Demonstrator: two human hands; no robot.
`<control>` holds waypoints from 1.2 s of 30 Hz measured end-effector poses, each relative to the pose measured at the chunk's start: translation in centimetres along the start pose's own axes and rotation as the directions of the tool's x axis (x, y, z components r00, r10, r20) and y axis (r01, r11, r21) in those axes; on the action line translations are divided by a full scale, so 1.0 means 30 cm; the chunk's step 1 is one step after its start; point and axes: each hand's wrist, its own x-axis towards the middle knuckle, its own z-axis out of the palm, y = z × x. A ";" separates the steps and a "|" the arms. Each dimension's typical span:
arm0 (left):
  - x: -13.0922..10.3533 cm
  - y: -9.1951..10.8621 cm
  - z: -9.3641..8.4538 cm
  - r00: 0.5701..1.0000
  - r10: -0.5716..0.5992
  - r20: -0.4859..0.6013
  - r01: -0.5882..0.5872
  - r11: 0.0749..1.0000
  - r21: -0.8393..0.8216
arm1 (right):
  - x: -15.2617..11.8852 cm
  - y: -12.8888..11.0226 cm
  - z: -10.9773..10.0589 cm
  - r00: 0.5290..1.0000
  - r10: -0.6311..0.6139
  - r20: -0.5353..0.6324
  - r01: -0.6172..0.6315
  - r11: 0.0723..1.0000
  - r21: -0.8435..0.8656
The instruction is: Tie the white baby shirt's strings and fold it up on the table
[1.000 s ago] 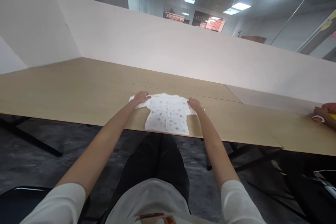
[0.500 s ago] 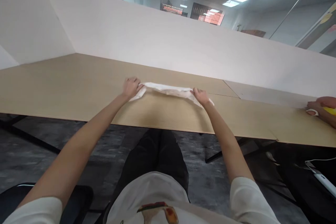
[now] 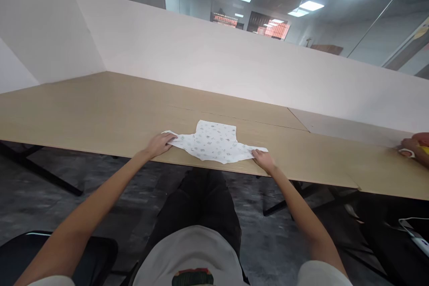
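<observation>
A small white baby shirt [image 3: 216, 143] with a scattered dark print lies spread on the table [image 3: 110, 116], its body pointing to the wall and its sleeves stretched out to both sides. My left hand [image 3: 161, 145] grips the left sleeve, fingers closed over the cloth near its end. On the other side, my right hand [image 3: 263, 159] pinches the right sleeve close to its cuff. Both hands rest low over the table by its front edge.
Behind the table stands a white wall [image 3: 201, 71] with a window above it. At the far right, another person's hand [image 3: 414, 146] is on the table beside something yellow. A black chair [image 3: 90, 254] is at the lower left, and a white device [image 3: 418, 241] lies at the lower right.
The shirt, held up bunched and blurred between both hands, has come down flat on the table and opened out. Both hands have moved nearer to me, still on the cloth.
</observation>
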 end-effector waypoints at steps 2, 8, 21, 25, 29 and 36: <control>-0.006 -0.027 0.006 0.998 -0.056 -0.033 0.055 0.998 -0.013 | -0.015 0.021 0.016 0.992 0.120 -0.035 -0.118 0.992 0.054; -0.024 -0.087 0.017 0.950 -0.266 -0.163 0.249 0.961 -0.118 | -0.037 0.050 0.054 0.909 0.388 -0.150 -0.342 0.902 0.262; 0.044 -0.031 0.016 0.785 -0.612 -0.096 0.598 0.789 -0.139 | -0.044 0.099 0.090 0.548 0.835 -0.045 -0.558 0.405 0.725; 0.044 -0.021 0.019 0.783 -0.617 -0.083 0.602 0.784 -0.154 | -0.037 0.087 0.082 0.618 0.784 -0.052 -0.531 0.466 0.708; 0.040 -0.027 0.022 0.769 -0.632 -0.097 0.596 0.764 -0.248 | -0.036 0.080 0.082 0.638 0.769 -0.042 -0.542 0.488 0.684; 0.044 -0.048 0.036 0.758 -0.628 -0.176 0.527 0.749 -0.401 | 0.042 -0.003 -0.032 0.553 0.807 -0.209 -0.444 0.498 0.745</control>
